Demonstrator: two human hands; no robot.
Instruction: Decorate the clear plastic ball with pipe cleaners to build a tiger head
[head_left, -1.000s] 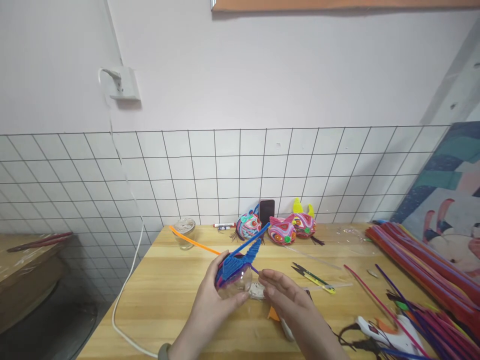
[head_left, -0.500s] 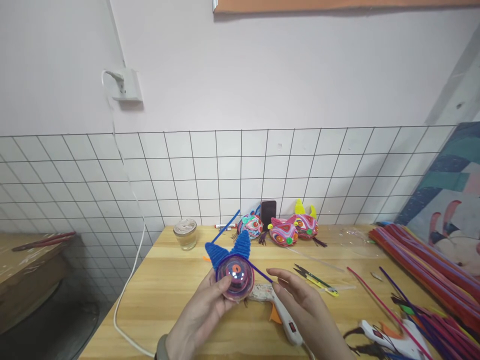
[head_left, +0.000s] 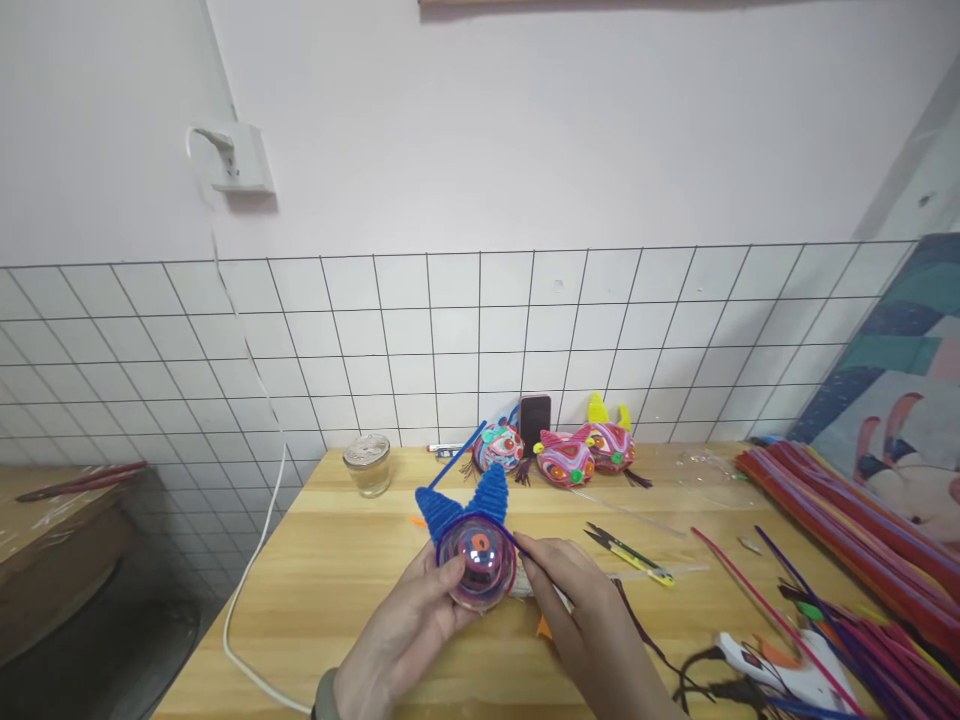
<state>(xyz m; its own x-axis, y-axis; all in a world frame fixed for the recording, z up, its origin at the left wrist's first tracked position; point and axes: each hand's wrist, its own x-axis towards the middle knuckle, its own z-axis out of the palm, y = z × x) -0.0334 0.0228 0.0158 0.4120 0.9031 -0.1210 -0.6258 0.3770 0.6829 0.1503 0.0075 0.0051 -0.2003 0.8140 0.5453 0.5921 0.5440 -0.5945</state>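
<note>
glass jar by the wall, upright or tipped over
Upright: the glass jar stands on its base on the table, its top facing up, apart from both hands.

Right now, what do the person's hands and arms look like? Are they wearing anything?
Both hands are bare: no gloves, no rings that show. The left hand has a grey-green band at the wrist, at the picture's bottom edge. The right hand and its forearm show no sleeve and no band.
</note>
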